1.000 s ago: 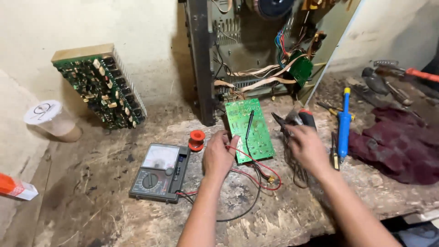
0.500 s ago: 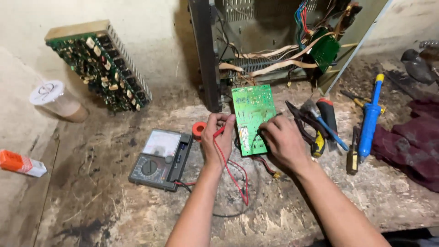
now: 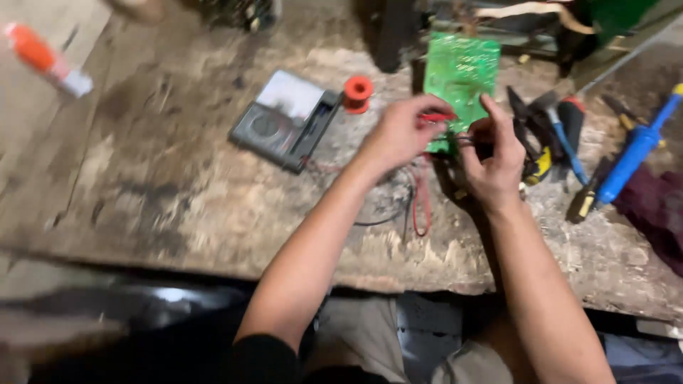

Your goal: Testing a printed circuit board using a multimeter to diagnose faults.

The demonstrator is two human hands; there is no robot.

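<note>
Pliers (image 3: 530, 142) and a blue-handled tool (image 3: 633, 153) are seen right of the green board (image 3: 459, 67), over which a red probe (image 3: 435, 116) is pinched by the left hand (image 3: 400, 134); the right hand (image 3: 494, 160)'s grip cannot be told.

The whole view is motion-blurred. The hands hide the green board's (image 3: 460, 67) lower edge. The cloth (image 3: 658, 210) at the bench's right edge and the tube (image 3: 46, 60) near its far left corner are cut off.

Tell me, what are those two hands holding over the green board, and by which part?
The left hand pinches a red probe along its shaft, over the green circuit board. The right hand curls beside it; whether it grips anything is too blurred to tell.
</note>
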